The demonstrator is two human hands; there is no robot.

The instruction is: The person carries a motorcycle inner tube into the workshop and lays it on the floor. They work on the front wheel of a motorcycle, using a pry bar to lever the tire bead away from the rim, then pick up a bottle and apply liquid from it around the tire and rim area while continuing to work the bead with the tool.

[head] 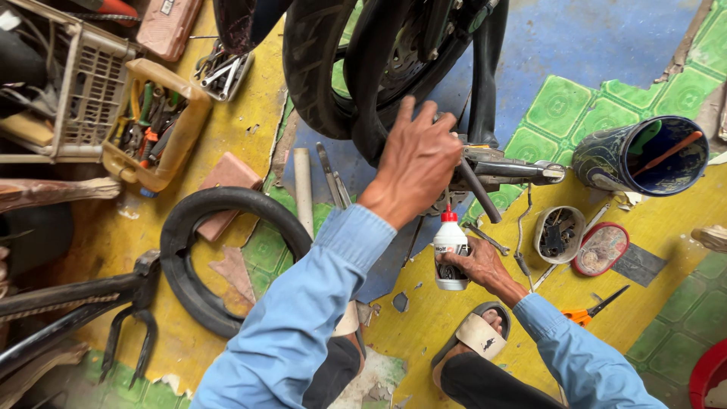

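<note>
Patchy yellow, green, blue floor (227, 129), daylight

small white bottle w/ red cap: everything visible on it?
The small white bottle is plastic-looking, with a red nozzle cap on top and a dark printed label. It stands upright on the yellow floor, below the motorcycle wheel. The right hand grips its lower right side; the left hand is above it, apart, on the tyre.
</note>
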